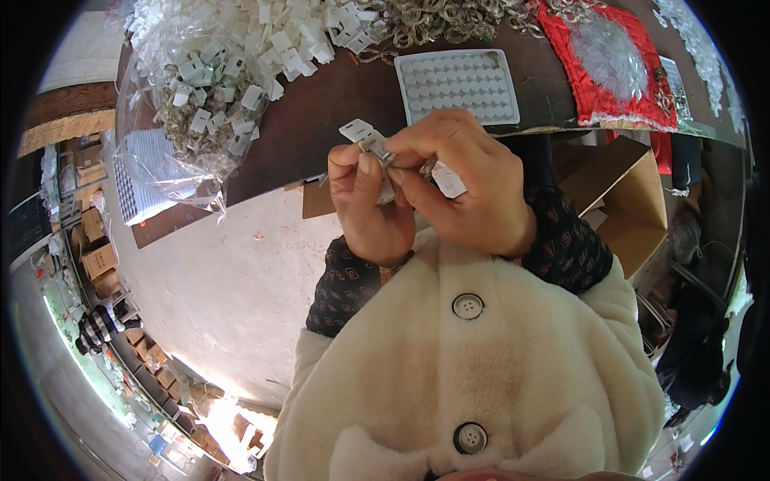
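In front of my chest, both hands meet at a small white card (pixel 356 130) with slots in it. My left hand (pixel 365 204) is closed and pinches the card's lower part between thumb and fingers. Against the same spot press the thumb and forefinger of my right hand (pixel 469 180). A small shiny piece (pixel 377 150) shows between the fingertips, too small to make out fully. Below my right fingers hang some thin looped bands (pixel 427 170), partly hidden by the hand. Another white piece (pixel 449 181) shows under my right palm.
On the dark table (pixel 313 104) lie a heap of white cards (pixel 293 40), a pile of looped bands (pixel 437 20), a white tray (pixel 457 86) with round hollows, and a red cloth (pixel 561 60) bearing clear pieces. A plastic bag (pixel 172 172) and a cardboard box (pixel 634 208) flank me.
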The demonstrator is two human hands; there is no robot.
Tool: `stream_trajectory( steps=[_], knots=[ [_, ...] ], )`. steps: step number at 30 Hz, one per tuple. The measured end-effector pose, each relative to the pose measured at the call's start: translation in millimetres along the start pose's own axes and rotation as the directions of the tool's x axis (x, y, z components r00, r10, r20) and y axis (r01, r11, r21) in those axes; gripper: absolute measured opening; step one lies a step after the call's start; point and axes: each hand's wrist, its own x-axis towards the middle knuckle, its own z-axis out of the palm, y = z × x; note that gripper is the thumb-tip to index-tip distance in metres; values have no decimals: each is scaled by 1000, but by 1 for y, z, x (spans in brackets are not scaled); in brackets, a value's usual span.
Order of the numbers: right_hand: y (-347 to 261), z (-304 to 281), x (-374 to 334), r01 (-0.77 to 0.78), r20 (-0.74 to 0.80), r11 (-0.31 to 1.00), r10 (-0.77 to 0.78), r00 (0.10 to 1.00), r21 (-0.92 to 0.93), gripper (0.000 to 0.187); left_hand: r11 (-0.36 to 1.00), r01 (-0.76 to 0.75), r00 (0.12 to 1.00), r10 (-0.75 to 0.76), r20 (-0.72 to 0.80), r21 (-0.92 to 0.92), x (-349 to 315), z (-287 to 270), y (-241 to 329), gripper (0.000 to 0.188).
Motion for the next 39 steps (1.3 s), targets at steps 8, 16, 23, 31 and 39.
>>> stream_trajectory(
  steps=[8,16,23,31,39],
  knots=[
    [6,-30,-7,-56,144,997,62,988,-45,25,984,-7,995,-10,96,177,2,3,-6,18],
    [84,-80,1,-259,-218,887,186,958,-383,15,972,151,983,-168,80,181,10,-1,-8,16],
    [105,-65,4,-203,-180,737,112,977,-644,14,968,171,981,-184,56,184,13,-2,-10,16],
    [101,-60,7,-282,-156,710,239,958,-645,12,973,160,984,-170,46,166,16,-3,-12,17],
    [72,-52,20,-176,-39,859,180,983,-481,13,974,171,983,-179,40,149,16,0,-10,16]
  ],
)
